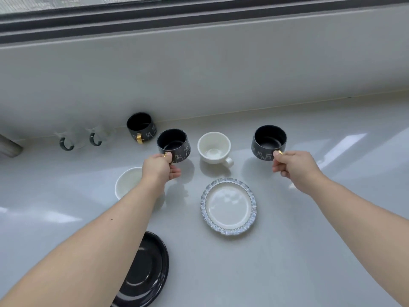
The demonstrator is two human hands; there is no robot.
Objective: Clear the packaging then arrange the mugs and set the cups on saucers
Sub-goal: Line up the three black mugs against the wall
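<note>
My left hand (159,167) grips the gold handle of a black mug (174,144) with white cat drawings, left of centre. My right hand (292,167) holds the gold handle of a matching black mug (269,141) on the right. A third black mug (141,126) stands by the back wall. Between my hands sits a white cup (214,147), its handle pointing to the front right. A second white cup (127,182) is partly hidden under my left forearm. In front lie a white saucer with a ruffled grey rim (228,207) and a black saucer (146,271).
Two frosted glass mugs with dark green handles (66,141) (96,136) stand against the back wall at left. A grey cylinder (10,147) pokes in at the far left edge. The pale counter (309,251) runs under a window ledge (199,21).
</note>
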